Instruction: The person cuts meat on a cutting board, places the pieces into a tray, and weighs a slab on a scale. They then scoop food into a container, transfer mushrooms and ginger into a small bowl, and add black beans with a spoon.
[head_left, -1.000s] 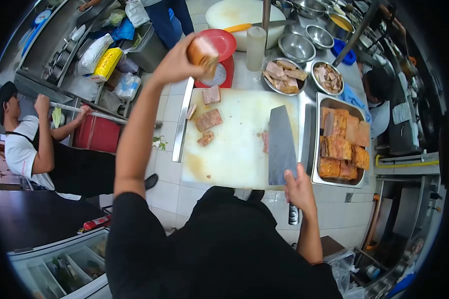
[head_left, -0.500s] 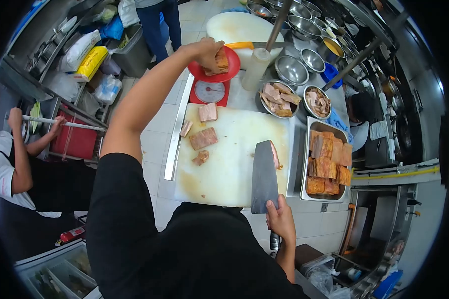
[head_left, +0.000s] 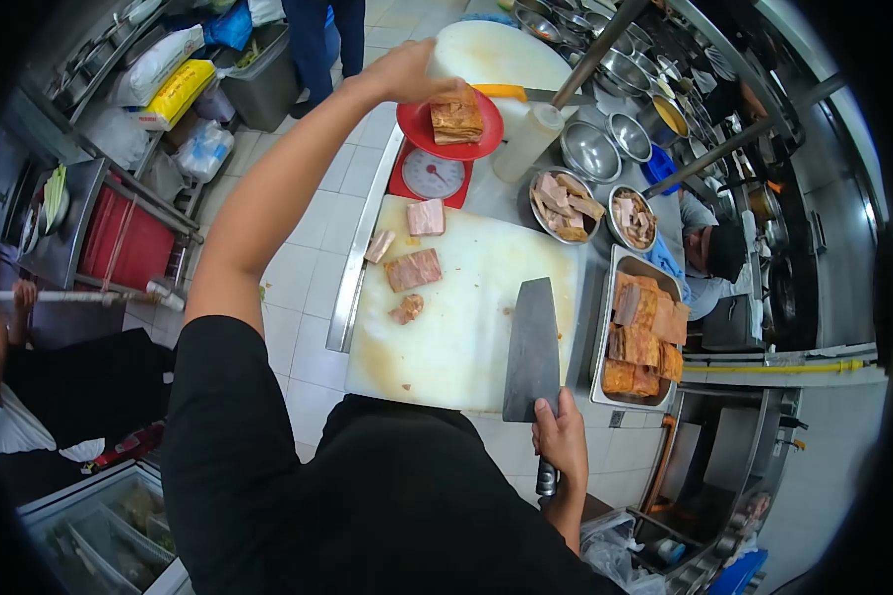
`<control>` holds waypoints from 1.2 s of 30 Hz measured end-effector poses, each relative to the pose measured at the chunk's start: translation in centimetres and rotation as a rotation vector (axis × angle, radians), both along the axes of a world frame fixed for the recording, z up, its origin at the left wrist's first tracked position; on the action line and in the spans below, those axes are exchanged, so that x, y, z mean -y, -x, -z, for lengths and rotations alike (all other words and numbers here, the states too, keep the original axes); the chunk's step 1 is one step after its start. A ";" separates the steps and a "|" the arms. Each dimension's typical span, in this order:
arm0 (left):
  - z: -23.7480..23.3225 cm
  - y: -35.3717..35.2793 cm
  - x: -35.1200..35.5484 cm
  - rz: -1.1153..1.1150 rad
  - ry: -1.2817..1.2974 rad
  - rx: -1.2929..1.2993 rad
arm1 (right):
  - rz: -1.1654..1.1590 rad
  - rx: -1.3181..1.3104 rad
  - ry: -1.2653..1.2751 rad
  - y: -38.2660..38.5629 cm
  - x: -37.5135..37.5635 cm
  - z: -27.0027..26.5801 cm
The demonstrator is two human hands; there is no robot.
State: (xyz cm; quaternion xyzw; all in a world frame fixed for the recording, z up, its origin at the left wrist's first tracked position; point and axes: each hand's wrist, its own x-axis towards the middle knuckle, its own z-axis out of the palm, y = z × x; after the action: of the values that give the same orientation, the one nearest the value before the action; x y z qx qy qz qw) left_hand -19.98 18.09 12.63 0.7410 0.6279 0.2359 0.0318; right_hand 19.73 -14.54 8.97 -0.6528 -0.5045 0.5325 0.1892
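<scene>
My right hand (head_left: pixel 561 436) grips the handle of a cleaver (head_left: pixel 534 352), its broad blade pointing away from me over the white cutting board (head_left: pixel 476 258). My left arm reaches to the red plate (head_left: pixel 486 139) of a kitchen scale (head_left: pixel 434 177). On that plate sits a browned slab of meat (head_left: pixel 456 119). Just beside the slab is my left hand (head_left: pixel 412 74), with fingers apart and nothing held in them. Toward the board's left lie a pale meat block (head_left: pixel 427 217), a larger meat piece (head_left: pixel 413 269), a thin slice (head_left: pixel 379 246) and a small scrap (head_left: pixel 407 309).
To the right stands a metal tray (head_left: pixel 598 372) stacked with browned meat slabs (head_left: pixel 640 337). Bowls of cut meat (head_left: pixel 566 203) and trimmings (head_left: pixel 633 216) sit behind it. Beyond the scale are a squeeze bottle (head_left: pixel 528 144) and an orange-handled knife (head_left: pixel 501 91). Other people stand left, right and ahead.
My left hand has let go of the slab on the scale and drawn back from it. The cleaver has stayed nearly in place. At left, a person with a pole has moved.
</scene>
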 end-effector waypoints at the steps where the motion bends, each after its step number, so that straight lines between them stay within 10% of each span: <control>1: -0.3 0.2 -0.1 -0.045 0.012 0.004 | 0.006 0.010 -0.011 0.1 0.1 -0.2; 9: 0.4 -4.0 -1.2 0.097 0.326 0.191 | -0.048 0.082 -0.209 -0.7 0.8 0.4; 14: 8.7 -2.6 -10.6 0.042 0.423 -0.197 | -0.038 0.194 -0.150 -2.7 2.5 0.0; 20: 0.3 -6.7 -1.8 -0.139 0.435 0.111 | 0.056 0.093 -0.226 -6.5 4.1 -0.7; 27: -4.5 -14.7 5.0 0.376 0.623 0.668 | 0.425 -0.016 -0.164 -13.9 5.9 -0.4; 36: 2.0 -40.3 17.0 1.030 0.651 0.304 | 0.914 -0.133 -0.387 -22.3 10.9 -1.6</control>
State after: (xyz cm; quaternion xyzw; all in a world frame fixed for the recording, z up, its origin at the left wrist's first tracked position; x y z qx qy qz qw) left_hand 20.28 1.13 10.59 0.8589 0.2185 0.0898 0.4544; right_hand 41.99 -25.47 10.60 -0.7248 -0.2435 0.3324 0.5522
